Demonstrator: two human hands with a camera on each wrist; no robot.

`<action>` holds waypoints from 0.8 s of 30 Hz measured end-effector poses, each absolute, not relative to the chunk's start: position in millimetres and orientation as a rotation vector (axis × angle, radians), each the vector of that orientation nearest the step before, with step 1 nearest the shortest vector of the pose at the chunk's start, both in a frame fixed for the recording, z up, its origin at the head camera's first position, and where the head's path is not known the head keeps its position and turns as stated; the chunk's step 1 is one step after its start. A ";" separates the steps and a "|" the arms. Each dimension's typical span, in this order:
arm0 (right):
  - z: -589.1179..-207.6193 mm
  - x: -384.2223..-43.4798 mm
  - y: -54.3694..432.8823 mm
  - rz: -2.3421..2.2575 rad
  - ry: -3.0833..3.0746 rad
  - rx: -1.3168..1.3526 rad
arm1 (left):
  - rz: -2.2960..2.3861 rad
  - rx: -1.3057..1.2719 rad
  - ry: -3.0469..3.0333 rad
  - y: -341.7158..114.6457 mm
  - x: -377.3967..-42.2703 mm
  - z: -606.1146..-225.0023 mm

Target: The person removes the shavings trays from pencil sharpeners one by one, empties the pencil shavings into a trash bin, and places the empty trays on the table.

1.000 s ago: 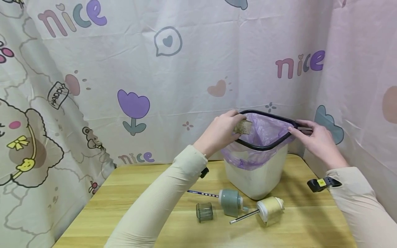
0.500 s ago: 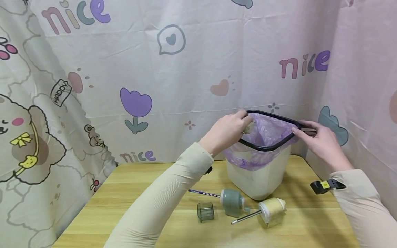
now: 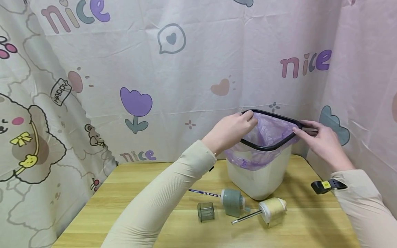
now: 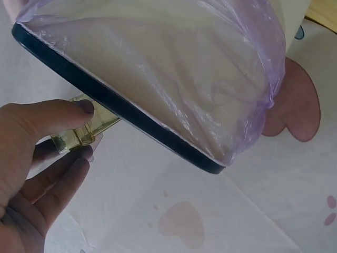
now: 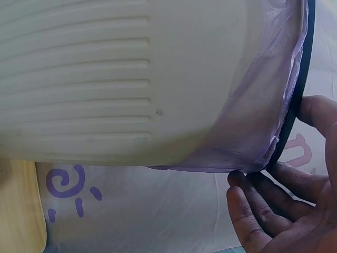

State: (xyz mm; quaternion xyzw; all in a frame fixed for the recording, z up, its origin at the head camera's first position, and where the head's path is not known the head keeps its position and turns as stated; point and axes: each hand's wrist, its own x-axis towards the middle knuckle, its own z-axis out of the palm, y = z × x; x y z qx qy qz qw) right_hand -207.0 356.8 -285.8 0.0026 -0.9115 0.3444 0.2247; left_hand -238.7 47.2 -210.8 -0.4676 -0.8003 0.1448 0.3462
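My left hand point(image 3: 232, 129) pinches a clear yellowish plastic shavings container point(image 4: 71, 137) between thumb and fingers. It is at the left side of the trash can's black rim point(image 3: 266, 148); in the head view the hand hides the container. My right hand point(image 3: 324, 143) grips the rim at the right corner, thumb on top and fingers outside. The white trash can point(image 3: 257, 179) stands on the table, lined with a purple bag point(image 3: 270, 131) folded over its edge.
On the wooden table point(image 3: 124, 206) lie a teal pencil sharpener point(image 3: 231, 202) with a blue pencil point(image 3: 204, 193) in it, a yellow sharpener point(image 3: 273, 210) with a dark pencil point(image 3: 246, 217), and a clear grey container point(image 3: 206, 212). A printed curtain point(image 3: 186, 69) hangs behind.
My left hand has turned over and shifted slightly right at the rim, so the yellowish container has gone out of sight in the head view. The right hand keeps its grip.
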 end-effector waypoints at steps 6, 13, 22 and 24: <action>-285.7 -207.0 357.3 0.950 -2.514 -0.006 | 0.450 -1.227 -2.043 49.9 -237.1 -208.3; -285.5 -207.0 358.0 0.960 -2.521 -0.009 | 0.553 -1.229 -1.936 50.5 -235.9 -207.7; -285.3 -207.8 357.9 0.948 -2.524 -0.011 | 0.676 -1.233 -1.746 49.9 -232.7 -213.1; -284.9 -207.9 357.8 0.948 -2.523 -0.007 | 0.680 -1.232 -1.731 49.7 -232.4 -214.1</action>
